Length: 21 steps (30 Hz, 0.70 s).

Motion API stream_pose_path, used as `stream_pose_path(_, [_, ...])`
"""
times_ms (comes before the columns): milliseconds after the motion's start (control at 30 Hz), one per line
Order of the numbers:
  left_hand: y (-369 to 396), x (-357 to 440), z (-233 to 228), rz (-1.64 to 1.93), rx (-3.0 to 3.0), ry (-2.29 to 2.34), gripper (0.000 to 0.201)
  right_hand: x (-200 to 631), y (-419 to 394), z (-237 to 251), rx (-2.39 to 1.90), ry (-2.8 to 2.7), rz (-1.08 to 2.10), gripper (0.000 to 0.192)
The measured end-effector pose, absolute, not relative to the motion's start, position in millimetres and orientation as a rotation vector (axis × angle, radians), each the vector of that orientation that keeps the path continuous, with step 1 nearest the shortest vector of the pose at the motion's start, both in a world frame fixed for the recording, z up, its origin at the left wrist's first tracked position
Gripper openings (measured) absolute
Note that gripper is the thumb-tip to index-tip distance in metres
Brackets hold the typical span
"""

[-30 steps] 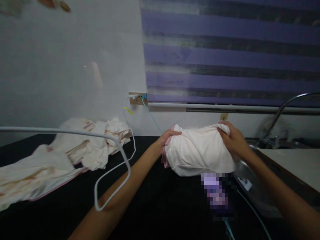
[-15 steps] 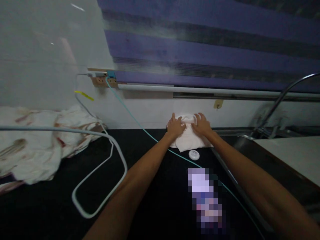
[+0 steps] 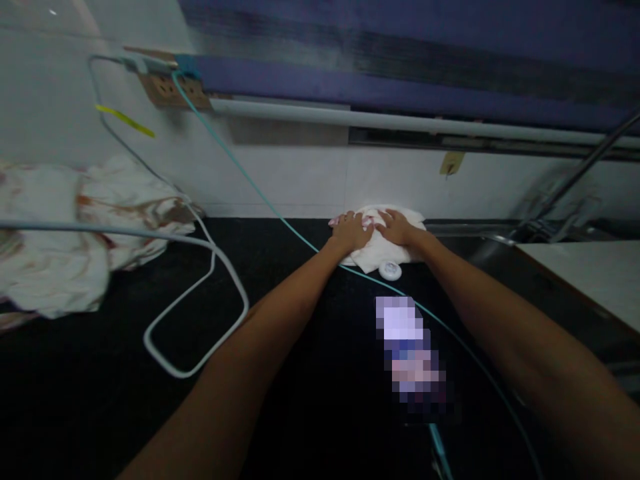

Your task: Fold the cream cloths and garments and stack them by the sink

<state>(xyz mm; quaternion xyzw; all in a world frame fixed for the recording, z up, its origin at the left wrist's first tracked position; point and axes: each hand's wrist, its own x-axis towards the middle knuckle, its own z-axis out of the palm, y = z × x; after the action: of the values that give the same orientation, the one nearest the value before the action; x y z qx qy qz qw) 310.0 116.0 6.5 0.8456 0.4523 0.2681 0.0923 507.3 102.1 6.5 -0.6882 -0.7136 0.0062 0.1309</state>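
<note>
A white cloth (image 3: 383, 253) with pinkish patches lies on the black counter, its far edge against the tiled wall. My left hand (image 3: 351, 230) rests on its left part, fingers spread over the fabric. On the right part lies my right hand (image 3: 399, 228), also with fingers apart. Both hands press down from above, and the two thumbs point toward each other. Just in front of the cloth's near corner sits a small round white disc (image 3: 390, 270). A teal cable (image 3: 367, 275) passes close by the cloth's near left edge.
Nearer me is a blurred-out, phone-like object (image 3: 410, 353). A crumpled stained white cloth (image 3: 60, 233) and a grey metal loop (image 3: 195, 327) are at left. A socket (image 3: 173, 87) is on the wall. A sink (image 3: 480, 257), faucet (image 3: 575, 177) and white board (image 3: 590, 267) stand right.
The view has tilted down, so everything sits higher in the picture. The cloth's far side, bunched under my fingers before, now spreads out beyond them toward the wall.
</note>
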Motion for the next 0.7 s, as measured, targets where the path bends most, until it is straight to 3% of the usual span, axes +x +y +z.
stream_pose_path(200, [75.4,304.3,33.1,0.678,2.648,1.464,0.067,477.9,78.1,19.0,-2.299,-1.939,0.034,0.07])
stream_pose_path(300, [27.8,279.5,48.4,0.859,2.863,1.133,0.066,463.2,63.2,29.6,-2.392,-1.92,-0.008,0.068])
stream_pose_path(400, [-24.6,228.2,57.7,0.878,2.824,0.892,0.051,444.2,44.1,51.7,-2.432,-1.921,-0.102,0.062])
stream_pose_path(500, [-58.3,167.8,58.5,0.709,2.67,0.913,0.032,407.9,17.2,81.4,-2.319,-1.904,-0.177,0.053])
stream_pose_path(600, [-64.3,124.9,51.6,0.622,2.497,1.168,0.039,345.5,-21.4,97.3,-2.05,-1.798,-0.152,0.042])
stream_pose_path(700, [-55.1,108.5,39.4,0.643,2.403,1.346,0.037,272.7,-63.7,81.7,-1.74,-1.804,0.001,0.031])
